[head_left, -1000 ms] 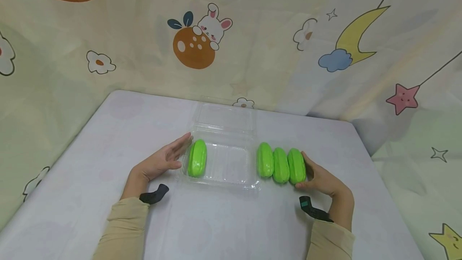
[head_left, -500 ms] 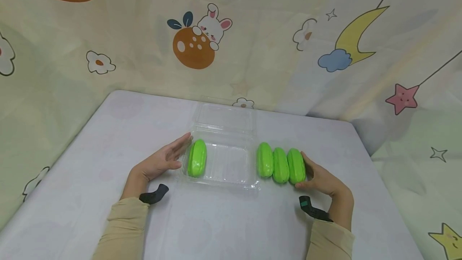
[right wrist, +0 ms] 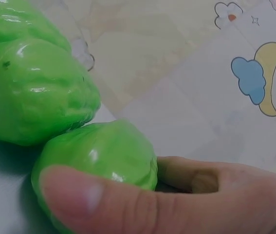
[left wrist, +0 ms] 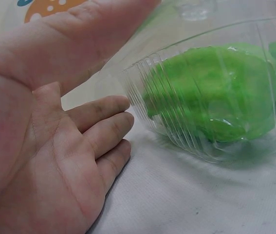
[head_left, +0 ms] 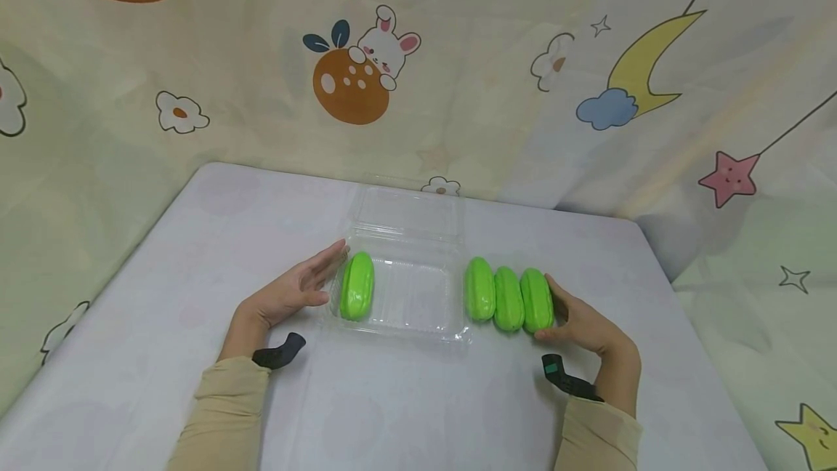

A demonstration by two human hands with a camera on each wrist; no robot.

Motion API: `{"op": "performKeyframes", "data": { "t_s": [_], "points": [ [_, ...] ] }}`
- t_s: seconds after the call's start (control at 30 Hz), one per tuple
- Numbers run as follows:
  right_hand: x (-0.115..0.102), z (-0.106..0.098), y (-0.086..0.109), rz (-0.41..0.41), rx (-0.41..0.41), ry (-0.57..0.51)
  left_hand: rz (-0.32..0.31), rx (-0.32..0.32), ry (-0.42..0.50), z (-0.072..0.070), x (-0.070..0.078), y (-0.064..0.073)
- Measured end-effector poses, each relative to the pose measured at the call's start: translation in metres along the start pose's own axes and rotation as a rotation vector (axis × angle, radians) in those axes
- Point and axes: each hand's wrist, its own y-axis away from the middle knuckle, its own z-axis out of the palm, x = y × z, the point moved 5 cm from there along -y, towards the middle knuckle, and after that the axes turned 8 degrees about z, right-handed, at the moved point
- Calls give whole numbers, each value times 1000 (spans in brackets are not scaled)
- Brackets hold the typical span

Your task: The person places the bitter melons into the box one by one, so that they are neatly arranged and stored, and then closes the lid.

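A clear plastic clamshell box [head_left: 415,296] stands with its lid [head_left: 408,213] folded back. One glossy, bright green, ridged, elongated piece [head_left: 357,287] like a fake cucumber lies along the box's left side. My left hand [head_left: 288,293] is beside that left wall, fingers straight and thumb apart; in the left wrist view its fingertips come close to the plastic, and I cannot tell if they touch. Right of the box, three more such pieces lie in a row. My right hand [head_left: 585,322] holds the rightmost green piece [head_left: 538,301] between thumb at the near end and fingers at the far end.
The other two green pieces, a left one [head_left: 480,289] and a middle one [head_left: 509,299], lie side by side close to the box's right edge. All stands on a white-covered table [head_left: 392,413]. A printed cloth [head_left: 477,93] hangs behind it.
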Motion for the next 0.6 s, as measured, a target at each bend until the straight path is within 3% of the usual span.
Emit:
{"op": "performKeyframes", "data": {
  "t_s": [0.6],
  "points": [
    [0, -1, 2, 25, -3, 3, 15, -2, 1, -1, -1, 0]
  ]
}}
